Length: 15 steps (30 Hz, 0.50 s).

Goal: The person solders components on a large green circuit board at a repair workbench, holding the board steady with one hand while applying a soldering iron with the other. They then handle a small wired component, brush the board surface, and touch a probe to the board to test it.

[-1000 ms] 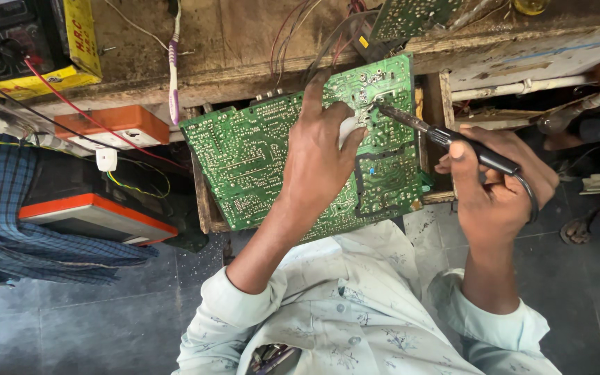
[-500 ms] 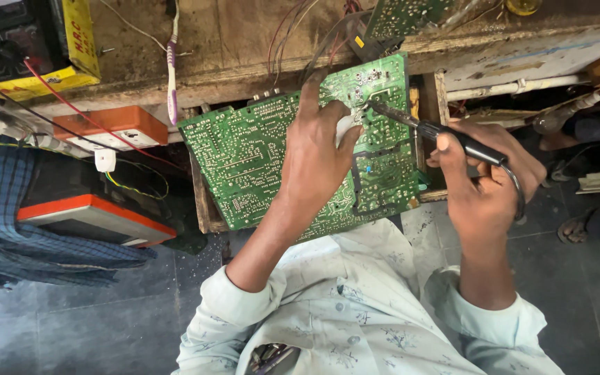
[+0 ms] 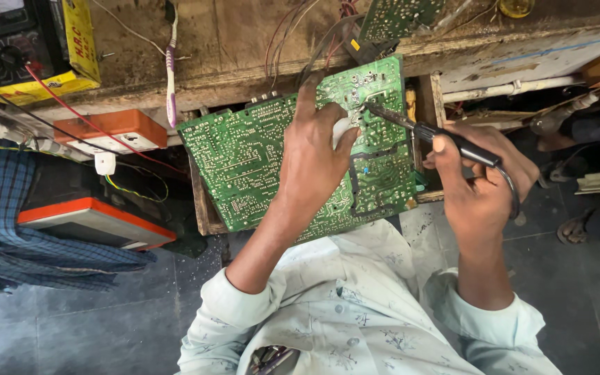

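**Iron tip brought to upper edge of green board**

Head view: A large green circuit board (image 3: 258, 163) is seen propped at a slant, its long axis running from lower left to upper right, top edge leaning against a worn wooden bench (image 3: 244, 42). The left hand (image 3: 314, 156) is laid flat on the board's middle-right area, fingers spread upward, w/ a small white object (image 3: 342, 130) pressed under the thumb side; what it is can't be told. The right hand (image 3: 484, 184) is closed around the dark handle of a soldering iron (image 3: 425, 130), thumb on top, cord looped behind the wrist. The iron's long axis is pointed up and left from the grip, and its metal tip is met w/ the board near the top edge, just beside the left hand's fingertips. So the work spot lies up-left of the right hand's grip and is nearer to the left hand.

Off to the left, an orange-and-white box (image 3: 109, 132), a red wire (image 3: 71, 111), and a yellow-edged meter (image 3: 32, 48) are seen on or near the bench. A second small board (image 3: 397, 15) is seen at top.
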Each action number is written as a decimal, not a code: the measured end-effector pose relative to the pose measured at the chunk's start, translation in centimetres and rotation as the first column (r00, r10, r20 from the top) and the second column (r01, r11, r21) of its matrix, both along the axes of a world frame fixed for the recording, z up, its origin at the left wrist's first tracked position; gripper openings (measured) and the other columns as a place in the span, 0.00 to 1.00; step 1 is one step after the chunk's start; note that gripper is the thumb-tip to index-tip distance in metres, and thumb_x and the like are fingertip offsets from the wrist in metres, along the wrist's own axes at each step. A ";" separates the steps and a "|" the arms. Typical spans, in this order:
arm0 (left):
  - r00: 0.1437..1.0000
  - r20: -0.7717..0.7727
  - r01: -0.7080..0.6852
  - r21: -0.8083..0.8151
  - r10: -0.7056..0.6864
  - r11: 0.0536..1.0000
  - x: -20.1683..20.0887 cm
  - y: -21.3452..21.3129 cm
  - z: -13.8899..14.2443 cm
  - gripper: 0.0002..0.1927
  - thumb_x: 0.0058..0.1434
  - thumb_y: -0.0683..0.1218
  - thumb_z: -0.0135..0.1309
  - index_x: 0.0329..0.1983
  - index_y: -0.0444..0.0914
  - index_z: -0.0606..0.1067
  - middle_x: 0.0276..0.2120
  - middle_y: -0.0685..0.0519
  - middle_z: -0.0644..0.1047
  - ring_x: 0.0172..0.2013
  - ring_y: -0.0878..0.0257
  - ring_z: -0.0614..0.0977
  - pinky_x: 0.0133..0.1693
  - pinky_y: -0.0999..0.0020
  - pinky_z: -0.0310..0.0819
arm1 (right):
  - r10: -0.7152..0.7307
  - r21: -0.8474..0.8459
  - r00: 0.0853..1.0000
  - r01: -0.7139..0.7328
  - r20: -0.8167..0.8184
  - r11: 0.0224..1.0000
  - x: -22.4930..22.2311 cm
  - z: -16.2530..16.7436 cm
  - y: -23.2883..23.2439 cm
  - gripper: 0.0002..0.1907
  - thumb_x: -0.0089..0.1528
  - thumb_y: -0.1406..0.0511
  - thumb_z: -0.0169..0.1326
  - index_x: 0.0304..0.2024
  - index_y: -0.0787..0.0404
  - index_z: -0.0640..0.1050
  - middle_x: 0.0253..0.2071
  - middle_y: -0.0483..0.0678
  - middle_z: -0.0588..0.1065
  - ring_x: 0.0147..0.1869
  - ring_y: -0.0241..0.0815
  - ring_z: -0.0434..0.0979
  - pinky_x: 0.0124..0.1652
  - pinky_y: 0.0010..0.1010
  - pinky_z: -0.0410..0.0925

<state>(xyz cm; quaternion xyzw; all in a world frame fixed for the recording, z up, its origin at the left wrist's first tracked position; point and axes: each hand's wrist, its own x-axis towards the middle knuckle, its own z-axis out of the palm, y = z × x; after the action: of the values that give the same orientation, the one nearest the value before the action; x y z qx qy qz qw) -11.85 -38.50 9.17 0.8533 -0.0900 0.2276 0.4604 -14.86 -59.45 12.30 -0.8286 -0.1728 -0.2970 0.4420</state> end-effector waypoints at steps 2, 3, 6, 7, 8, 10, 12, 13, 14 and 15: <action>1.000 0.003 -0.002 -0.007 0.002 1.000 0.5 -0.1 0.0 0.12 0.57 0.42 0.66 0.38 0.31 0.77 0.66 0.28 0.64 0.51 0.33 0.81 0.48 0.51 0.79 | 0.109 0.115 0.994 -0.111 0.019 0.987 0.4 -0.2 -0.2 0.07 0.69 0.75 0.59 0.48 0.77 0.78 0.43 0.58 0.78 0.36 0.38 0.80 0.33 0.23 0.71; 1.000 -0.014 0.004 -0.012 -0.004 1.000 0.8 -0.1 0.1 0.12 0.57 0.42 0.66 0.38 0.31 0.77 0.66 0.28 0.64 0.50 0.34 0.81 0.48 0.51 0.78 | 0.163 0.173 0.986 -0.167 0.035 0.971 0.8 -0.5 -0.3 0.07 0.72 0.74 0.58 0.50 0.75 0.77 0.46 0.56 0.78 0.39 0.37 0.81 0.36 0.23 0.76; 0.999 -0.045 0.018 -0.027 -0.020 0.999 1.3 0.2 0.0 0.12 0.57 0.42 0.66 0.39 0.31 0.77 0.66 0.29 0.65 0.48 0.36 0.82 0.47 0.51 0.78 | 0.134 0.122 0.991 -0.136 0.027 0.983 1.2 -1.2 -0.5 0.07 0.75 0.74 0.59 0.50 0.77 0.78 0.45 0.58 0.79 0.39 0.39 0.83 0.36 0.22 0.76; 0.999 -0.038 0.020 -0.030 -0.021 0.999 1.3 0.3 0.0 0.12 0.57 0.42 0.66 0.39 0.30 0.77 0.66 0.29 0.65 0.48 0.36 0.82 0.47 0.51 0.78 | 0.130 0.110 0.991 -0.132 0.030 0.985 1.3 -1.5 -0.6 0.07 0.76 0.74 0.60 0.50 0.78 0.78 0.45 0.59 0.79 0.39 0.40 0.83 0.36 0.22 0.76; 0.999 -0.031 0.021 -0.034 -0.022 0.999 1.3 0.4 -0.1 0.12 0.57 0.42 0.66 0.39 0.30 0.77 0.66 0.30 0.65 0.49 0.36 0.82 0.48 0.52 0.78 | 0.134 0.105 0.990 -0.138 0.042 0.985 1.2 -1.7 -0.7 0.07 0.76 0.74 0.60 0.50 0.77 0.78 0.46 0.59 0.79 0.39 0.40 0.84 0.37 0.23 0.77; 1.000 -0.010 0.026 -0.025 -0.026 0.999 1.4 0.6 -0.3 0.12 0.57 0.42 0.66 0.39 0.30 0.77 0.66 0.30 0.65 0.49 0.37 0.82 0.49 0.52 0.78 | 0.122 0.085 0.991 -0.126 0.048 0.988 1.1 -2.1 -0.8 0.07 0.76 0.74 0.60 0.49 0.77 0.78 0.46 0.60 0.79 0.39 0.41 0.84 0.36 0.23 0.76; 1.000 0.019 0.022 -0.004 -0.022 1.000 1.3 0.7 -0.5 0.12 0.57 0.41 0.66 0.40 0.30 0.77 0.67 0.31 0.65 0.51 0.37 0.82 0.50 0.52 0.78 | 0.108 0.072 0.993 -0.111 0.046 0.991 0.9 -2.3 -0.9 0.08 0.76 0.73 0.60 0.49 0.78 0.78 0.45 0.60 0.79 0.39 0.41 0.83 0.36 0.23 0.76; 0.999 0.034 0.017 0.012 -0.018 1.000 1.3 0.7 -0.5 0.12 0.58 0.41 0.66 0.40 0.30 0.78 0.67 0.31 0.64 0.52 0.37 0.81 0.51 0.52 0.78 | 0.107 0.077 0.993 -0.111 0.043 0.991 0.8 -2.4 -0.9 0.08 0.76 0.73 0.61 0.49 0.78 0.78 0.45 0.60 0.79 0.39 0.41 0.83 0.36 0.23 0.76; 0.999 0.049 0.012 0.028 -0.013 1.000 1.3 0.7 -0.6 0.11 0.58 0.41 0.65 0.41 0.30 0.78 0.67 0.30 0.64 0.53 0.36 0.81 0.51 0.52 0.78 | 0.122 0.104 0.992 -0.126 0.036 0.987 0.8 -2.4 -0.9 0.09 0.76 0.73 0.60 0.50 0.78 0.78 0.45 0.59 0.79 0.39 0.41 0.83 0.37 0.24 0.77; 0.999 0.043 0.015 0.024 -0.016 1.000 1.3 0.7 -0.6 0.11 0.57 0.41 0.65 0.40 0.30 0.78 0.67 0.30 0.64 0.53 0.36 0.81 0.51 0.52 0.78 | 0.130 0.116 0.991 -0.133 0.035 0.984 0.8 -2.5 -1.0 0.09 0.76 0.72 0.60 0.50 0.78 0.78 0.45 0.59 0.79 0.39 0.41 0.83 0.37 0.24 0.77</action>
<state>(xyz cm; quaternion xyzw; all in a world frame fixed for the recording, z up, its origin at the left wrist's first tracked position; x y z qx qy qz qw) -10.53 -37.83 8.53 0.8529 -0.1090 0.2413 0.4500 -14.04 -60.40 9.80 -0.7836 -0.2154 -0.2881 0.5066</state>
